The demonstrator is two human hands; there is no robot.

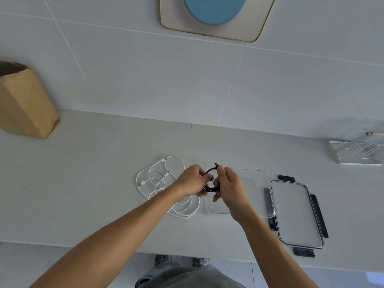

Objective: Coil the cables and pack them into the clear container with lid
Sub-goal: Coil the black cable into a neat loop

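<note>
Over the counter [83,183], both hands, L [190,181] & R [229,185], pinched black cable [209,189] coil; white cables [166,179] lay left.

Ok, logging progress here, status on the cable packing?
Both hands, left and right, gripping coiled black cable. Clear plastic container open, nothing inside. White cables loose on counter.

Black cable [209,189], white cables [166,183], clear container [264,183], dark-clipped lid [297,215], brown bag [25,104], pale grey desk [83,183].
</note>
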